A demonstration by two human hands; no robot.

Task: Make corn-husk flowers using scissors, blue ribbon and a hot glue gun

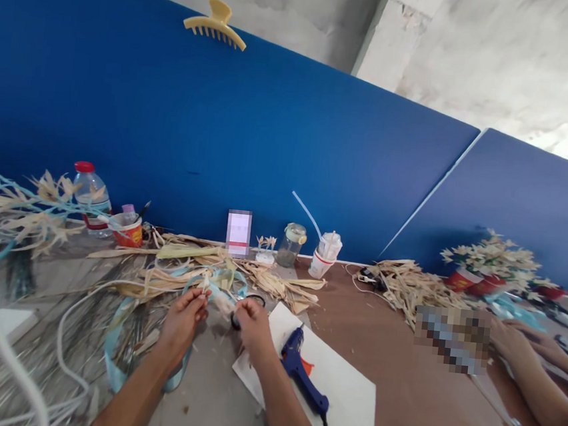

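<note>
My left hand (186, 313) and my right hand (252, 322) meet over the table, fingers pinched on the two ends of a small pale straw piece wrapped with light blue ribbon (219, 298). The blue ribbon (117, 351) trails down to the left past my left forearm. Black scissors (247, 306) lie just behind my right hand. A blue glue gun (305, 372) rests on a white sheet of paper (346, 400) right of my right forearm.
Dried straw leaves (238, 272) pile behind my hands. A water bottle (89, 195), a red cup (129, 230), a glass jar (292, 244) and a straw cup (324, 256) stand by the blue partition (221, 133). Another person's hands (527, 343) work at right near straw flowers (490, 260).
</note>
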